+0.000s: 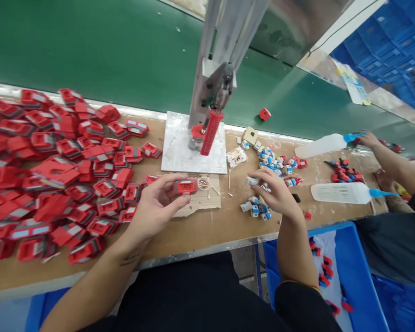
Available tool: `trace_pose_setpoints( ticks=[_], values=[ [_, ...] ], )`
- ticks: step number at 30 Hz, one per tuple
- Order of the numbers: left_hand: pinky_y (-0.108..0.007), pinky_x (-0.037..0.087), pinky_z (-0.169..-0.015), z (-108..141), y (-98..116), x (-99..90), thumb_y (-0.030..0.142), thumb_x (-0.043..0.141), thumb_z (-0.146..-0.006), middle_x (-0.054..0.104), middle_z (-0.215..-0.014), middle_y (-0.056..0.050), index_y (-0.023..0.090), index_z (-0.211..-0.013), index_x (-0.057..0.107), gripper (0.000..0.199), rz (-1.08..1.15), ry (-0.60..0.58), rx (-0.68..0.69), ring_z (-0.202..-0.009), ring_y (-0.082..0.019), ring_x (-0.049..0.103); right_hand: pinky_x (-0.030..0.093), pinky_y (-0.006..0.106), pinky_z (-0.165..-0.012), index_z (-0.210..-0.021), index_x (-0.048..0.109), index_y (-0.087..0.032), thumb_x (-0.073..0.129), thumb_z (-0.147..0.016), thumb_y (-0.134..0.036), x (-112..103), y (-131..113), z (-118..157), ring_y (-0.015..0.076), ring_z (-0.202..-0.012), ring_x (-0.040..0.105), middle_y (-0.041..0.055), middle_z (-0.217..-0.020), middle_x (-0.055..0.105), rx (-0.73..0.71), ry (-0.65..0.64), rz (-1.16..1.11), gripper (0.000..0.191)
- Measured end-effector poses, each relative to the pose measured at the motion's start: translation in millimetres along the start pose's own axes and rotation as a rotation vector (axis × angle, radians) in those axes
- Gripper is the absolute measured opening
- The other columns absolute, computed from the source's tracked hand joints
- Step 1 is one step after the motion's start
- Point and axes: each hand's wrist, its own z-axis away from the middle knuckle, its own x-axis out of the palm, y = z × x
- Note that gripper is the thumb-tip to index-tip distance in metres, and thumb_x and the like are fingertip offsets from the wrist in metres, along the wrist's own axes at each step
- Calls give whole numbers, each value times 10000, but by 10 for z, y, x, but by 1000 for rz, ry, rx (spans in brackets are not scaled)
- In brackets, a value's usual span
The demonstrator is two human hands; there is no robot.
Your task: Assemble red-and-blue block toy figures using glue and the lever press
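Observation:
My left hand point(159, 200) holds a red and grey plastic piece point(186, 186) between thumb and fingers, its hollow side showing. Between the thumb and fingers of my right hand point(271, 191) is a small white and blue piece point(252, 180). Just below that hand lies a small group of white and blue pieces point(256, 208). A torn cardboard sheet point(207, 203) with cotton swabs and a ring on it lies between my hands. Behind it stands a press with a red handle point(212, 133) on a white base plate point(174, 154).
Many red pieces point(58, 170) are heaped on the left. More white and blue pieces point(269, 159) lie behind my right hand. Two bottles point(342, 192) lie at right, where another person's hand point(368, 139) reaches in. A blue bin point(358, 258) stands below the table edge.

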Motion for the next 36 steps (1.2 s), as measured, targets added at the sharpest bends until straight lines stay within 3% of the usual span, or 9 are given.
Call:
trace_pose_setpoints(
  ticks=[3, 6, 10, 17, 25, 29, 31, 33, 36],
  values=[
    [-308, 710, -724, 4, -43, 26, 361, 932, -809, 840, -1021, -83, 188, -1151, 778, 413, 30, -2, 13, -881, -234, 829, 594, 358, -756, -1343, 717, -287, 595, -1087, -377, 278, -347, 31, 223, -928, 715, 81, -1078, 731, -58, 233, -328, 298],
    [-319, 724, -800, 21, -85, 23, 331, 921, -825, 850, -1085, -98, 188, -1171, 780, 400, 51, -19, 20, -957, -246, 845, 588, 328, -693, -1306, 699, -274, 625, -1074, -481, 604, -753, -35, 189, -810, 697, 60, -1006, 736, -20, 263, -532, 320],
    [-341, 718, -948, 68, -90, 14, 286, 932, -830, 833, -1265, -124, 206, -1272, 760, 481, 78, -97, 66, -1120, -268, 840, 528, 247, -582, -1060, 638, -255, 691, -1013, -595, 879, -1080, -191, 133, -673, 634, -5, -851, 677, 89, 223, -785, 347],
    [-334, 665, -1089, 107, -118, 20, 240, 917, -868, 768, -1434, -127, 280, -1463, 711, 632, -108, -171, 340, -1304, -277, 772, 416, 219, -506, -882, 548, -249, 706, -967, -672, 925, -1178, -287, 89, -535, 467, -70, -671, 533, 199, 68, -1005, 459],
    [-379, 646, -1129, 82, -149, 9, 290, 844, -964, 782, -1405, -132, 283, -1478, 696, 535, -294, -153, 613, -1297, -268, 774, 335, 233, -469, -763, 508, -248, 687, -959, -726, 1019, -1158, -267, 89, -492, 427, -80, -597, 485, 170, 189, -884, 547],
    [-322, 651, -1104, 137, -183, 13, 356, 868, -945, 775, -1424, -143, 268, -1588, 585, 707, -207, -148, 633, -1283, -260, 784, 492, 284, -551, -1015, 671, -250, 644, -914, -826, 1023, -1089, -234, 138, -629, 567, 13, -859, 680, -31, 347, -741, 586],
    [-298, 650, -1096, 168, -200, 7, 370, 872, -942, 777, -1419, -145, 255, -1598, 563, 734, -173, -156, 631, -1273, -253, 790, 632, 353, -739, -1332, 667, -269, 656, -903, -824, 993, -1057, -224, 220, -922, 727, 114, -1227, 736, -141, 315, -696, 702],
    [-276, 653, -1079, 187, -208, -2, 367, 874, -941, 794, -1383, -138, 245, -1548, 608, 674, -174, -168, 648, -1253, -246, 799, 655, 424, -987, -1515, 595, -314, 684, -929, -754, 960, -1039, -222, 288, -1253, 726, 139, -1465, 684, -235, 233, -681, 738],
    [-292, 668, -1062, 196, -193, -9, 376, 879, -934, 821, -1310, -129, 242, -1492, 651, 617, -199, -163, 709, -1219, -258, 813, 614, 457, -1139, -1540, 596, -375, 718, -948, -659, 936, -1047, -222, 288, -1350, 715, 95, -1437, 736, -318, 192, -760, 667]
  ],
)
